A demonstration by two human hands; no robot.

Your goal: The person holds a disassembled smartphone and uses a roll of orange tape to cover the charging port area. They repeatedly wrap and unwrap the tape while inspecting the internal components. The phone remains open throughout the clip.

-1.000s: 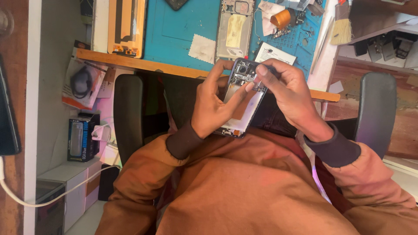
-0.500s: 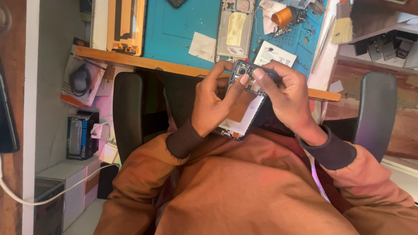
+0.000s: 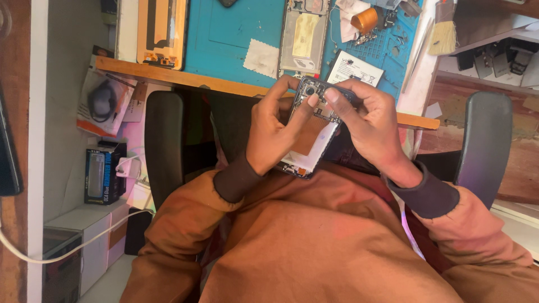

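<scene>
– What have the hands got?

– I see both on an opened phone, its back cover off, held in the air over the lap, just short of the near edge of the workbench. My left hand wraps the phone's left side, fingers curled shut on it, thumb pressed onto the exposed board near the camera. The right hand grips the top right corner, fingers closed on the frame, forefinger lying across the upper end

– And on the bench?

– A blue work mat covers the middle. On it, near the near edge, lies another phone frame, with a white label card just beside it on the right. An orange-bordered screen panel sits towards the left edge, a brush towards the right
</scene>
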